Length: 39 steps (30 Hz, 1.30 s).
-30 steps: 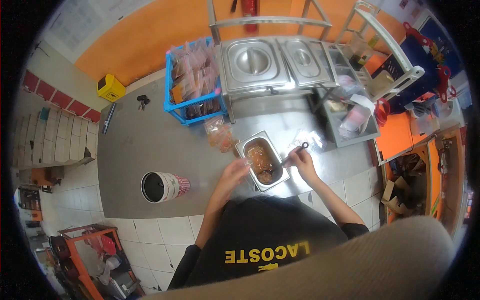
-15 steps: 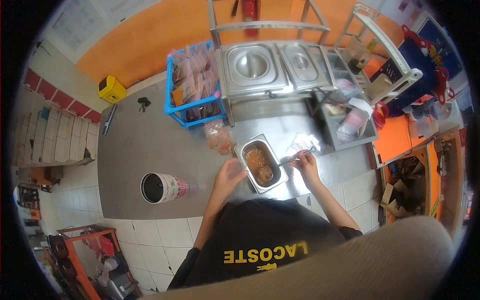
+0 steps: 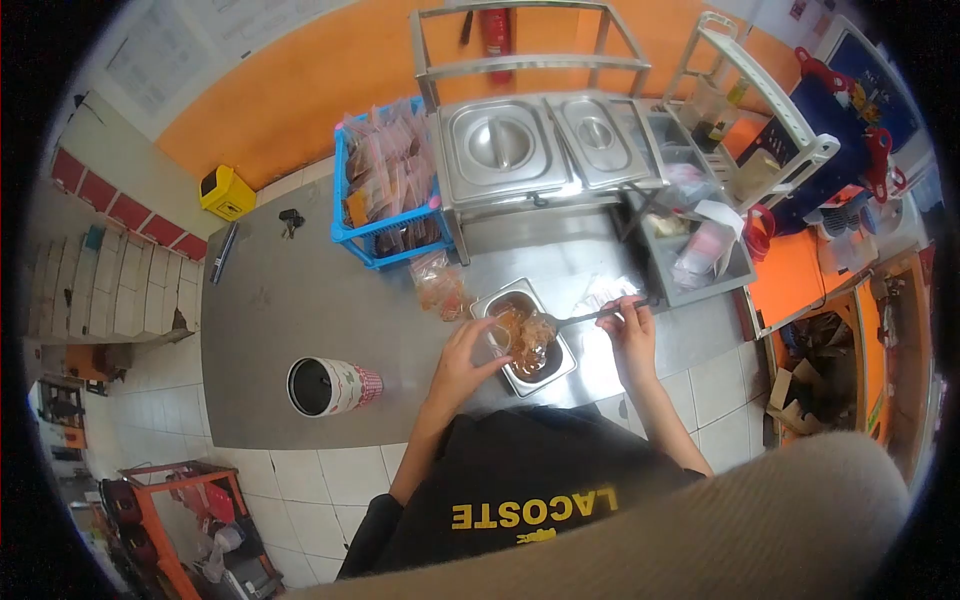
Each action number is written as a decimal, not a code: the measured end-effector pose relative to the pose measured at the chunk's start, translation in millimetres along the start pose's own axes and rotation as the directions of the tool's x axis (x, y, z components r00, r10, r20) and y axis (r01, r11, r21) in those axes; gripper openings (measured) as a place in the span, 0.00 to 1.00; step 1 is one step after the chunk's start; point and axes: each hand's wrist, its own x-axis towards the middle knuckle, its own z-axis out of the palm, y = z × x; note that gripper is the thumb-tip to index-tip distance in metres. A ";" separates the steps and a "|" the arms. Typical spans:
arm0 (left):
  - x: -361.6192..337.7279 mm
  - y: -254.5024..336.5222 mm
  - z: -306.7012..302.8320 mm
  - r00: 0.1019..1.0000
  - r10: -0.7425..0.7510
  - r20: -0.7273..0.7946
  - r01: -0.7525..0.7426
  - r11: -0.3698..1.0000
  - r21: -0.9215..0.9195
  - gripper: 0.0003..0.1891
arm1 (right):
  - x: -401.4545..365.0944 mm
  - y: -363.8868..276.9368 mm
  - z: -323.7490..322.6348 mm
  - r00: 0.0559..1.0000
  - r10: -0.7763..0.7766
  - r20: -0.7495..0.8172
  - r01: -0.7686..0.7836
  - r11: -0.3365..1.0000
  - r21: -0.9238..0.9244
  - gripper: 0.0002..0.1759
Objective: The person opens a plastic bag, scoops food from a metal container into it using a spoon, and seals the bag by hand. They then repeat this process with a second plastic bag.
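A steel container (image 3: 566, 362) with orange-brown sauce stands on the metal table near my body. My left hand (image 3: 462, 362) holds a small clear plastic bag (image 3: 492, 342) open over the container's left side. In my right hand (image 3: 632, 330) is the handle of a spoon (image 3: 585, 318). The spoon's bowl, heaped with wet brown food (image 3: 538, 330), is raised over the container, close to the bag. Small filled bags (image 3: 438, 284) lie just beyond the container, and clear empty bags (image 3: 608, 290) lie to its right.
A blue basket (image 3: 345, 235) of filled bags stands at the back, beside a steel rack with lidded pans (image 3: 500, 145). A grey bin (image 3: 705, 290) is at the right. A printed cup (image 3: 350, 386), keys (image 3: 291, 220) and a dark pen-like object (image 3: 224, 252) are on the table's left.
The spoon has risen out of the sauce with food on it. My left hand and the clear bag have moved inward over the container. The view has shifted slightly.
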 end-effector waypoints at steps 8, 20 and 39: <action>14.5 23.9 10.9 1.000 -0.014 0.022 0.016 0.997 -0.076 0.34 | -14.3 -26.2 37.8 0.980 -0.198 -0.012 0.197 0.980 -0.033 0.09; 18.8 25.1 7.5 0.999 0.047 0.014 -0.047 0.999 -0.008 0.34 | -20.4 -20.5 34.7 0.925 -0.328 0.190 0.367 0.899 -0.238 0.10; 24.7 30.8 2.5 0.971 0.237 0.022 -0.238 0.965 0.112 0.33 | -21.1 -22.3 56.4 0.842 -0.191 0.504 0.426 0.809 -0.405 0.08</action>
